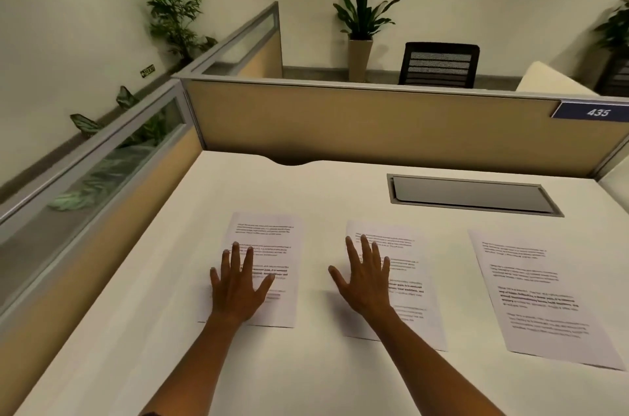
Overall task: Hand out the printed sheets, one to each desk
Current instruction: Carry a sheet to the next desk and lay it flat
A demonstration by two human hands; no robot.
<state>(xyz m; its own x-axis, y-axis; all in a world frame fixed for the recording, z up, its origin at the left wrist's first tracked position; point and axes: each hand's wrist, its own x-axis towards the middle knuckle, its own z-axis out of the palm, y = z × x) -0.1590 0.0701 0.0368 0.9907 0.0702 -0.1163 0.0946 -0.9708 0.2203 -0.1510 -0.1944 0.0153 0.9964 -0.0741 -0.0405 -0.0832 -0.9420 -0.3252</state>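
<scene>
Pressing flat, fingers spread, the left hand (238, 283) pins one printed sheet (272, 245) to the desk (136, 330), while the right hand (366, 277) pins a second sheet (408, 293), likely to slide them together. A third sheet (534, 296) lies untouched beyond the right hand.

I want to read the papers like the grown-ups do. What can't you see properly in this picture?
- Head view: the print on the three sheets is too blurred to read.
- The left hand and right hand lie flat, hiding parts of the left sheet and middle sheet.
- The partition hides the black chair's seat.
</scene>
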